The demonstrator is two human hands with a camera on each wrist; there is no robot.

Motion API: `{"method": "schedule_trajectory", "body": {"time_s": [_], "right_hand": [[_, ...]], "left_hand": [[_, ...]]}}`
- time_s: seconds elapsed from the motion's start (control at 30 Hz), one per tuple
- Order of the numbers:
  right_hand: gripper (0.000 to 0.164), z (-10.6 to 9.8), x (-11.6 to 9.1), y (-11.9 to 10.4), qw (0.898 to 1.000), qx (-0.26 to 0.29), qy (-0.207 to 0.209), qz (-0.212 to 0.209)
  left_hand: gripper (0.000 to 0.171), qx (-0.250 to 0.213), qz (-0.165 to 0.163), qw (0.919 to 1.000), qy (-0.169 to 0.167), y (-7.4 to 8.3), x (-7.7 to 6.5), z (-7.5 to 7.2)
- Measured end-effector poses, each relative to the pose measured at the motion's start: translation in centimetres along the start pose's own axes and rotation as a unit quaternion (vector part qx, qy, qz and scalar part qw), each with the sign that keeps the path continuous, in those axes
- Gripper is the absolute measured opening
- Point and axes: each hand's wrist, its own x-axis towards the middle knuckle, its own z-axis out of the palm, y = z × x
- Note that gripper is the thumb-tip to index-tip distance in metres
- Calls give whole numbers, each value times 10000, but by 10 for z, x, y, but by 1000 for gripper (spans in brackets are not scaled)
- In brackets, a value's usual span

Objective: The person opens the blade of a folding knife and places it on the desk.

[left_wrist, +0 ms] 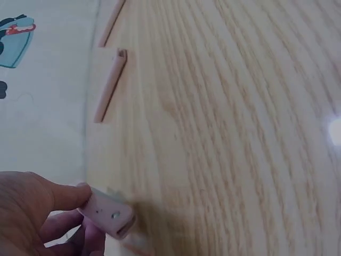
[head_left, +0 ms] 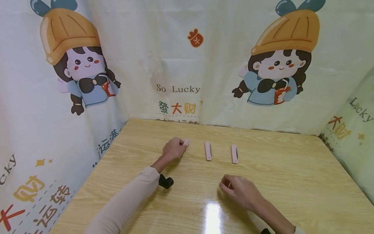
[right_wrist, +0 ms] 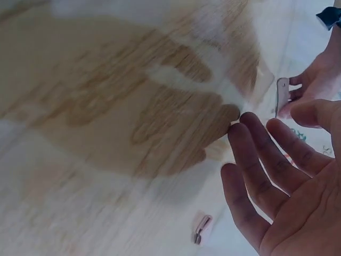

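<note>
My left hand (head_left: 174, 149) pinches a slim pink folding tool (left_wrist: 109, 213) between thumb and fingers, above the far left part of the table. In the left wrist view its near end shows a small round hole and a slot; the fingers hide the other end. To the right of that hand lie two matching pink folding tools, a middle one (head_left: 208, 151) and a right one (head_left: 234, 154), each with a dark strip along one side. My right hand (head_left: 241, 191) holds nothing and hovers over the front right of the table, fingers loosely bent and apart.
Pale wood tabletop (head_left: 292, 182) lies under both hands. A printed curtain (head_left: 222, 65) stands along the back and sides of the table. Below the left wrist sits a black wrist-worn piece (head_left: 166, 182). Bright glare (head_left: 212, 217) shows near the front.
</note>
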Motion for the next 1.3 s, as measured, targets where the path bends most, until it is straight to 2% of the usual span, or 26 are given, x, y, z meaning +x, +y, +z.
{"method": "schedule_trajectory", "body": {"time_s": [0.1, 0.2, 0.33, 0.5, 0.6, 0.7, 0.8, 0.9, 0.97, 1.07, 1.3], "right_hand": [[12, 1, 4, -1, 9999, 112, 12, 20], [12, 0, 6, -2, 9996, 259, 115, 75], [11, 1, 9, -3, 9967, 630, 494, 154], [14, 3, 17, -6, 9847, 1521, 818, 213], [17, 4, 24, -9, 9715, 2226, 784, 214], [22, 4, 28, -14, 9535, 2914, 690, 352], [28, 4, 31, -17, 9264, 3653, 554, 726], [35, 4, 35, -20, 8926, 4340, 418, 1148], [38, 5, 37, -21, 8766, 4623, 317, 1300], [36, 8, 39, -22, 8662, 4791, 246, 1399], [24, 16, 40, -23, 8531, 4893, 409, 1764]], "left_hand": [[21, -163, -8, 9998, -109, 3, -1, -3], [22, -732, 18, 9962, -475, 6, -5, -5], [24, -1591, -14, 9812, -1090, 12, -13, -5], [26, -2161, -157, 9649, -1483, 21, -30, -2], [27, -2401, -202, 9568, -1626, 26, -40, -2], [29, -2563, -251, 9507, -1729, 31, -50, -2], [29, -2672, -201, 9466, -1794, 35, -59, -2], [28, -2786, -42, 9421, -1864, 40, -66, 0], [27, -2879, 37, 9382, -1921, 42, -71, 3], [25, -2987, 69, 9331, -2002, 43, -77, 7], [22, -3193, 55, 9240, -2104, 45, -85, 15]]}}
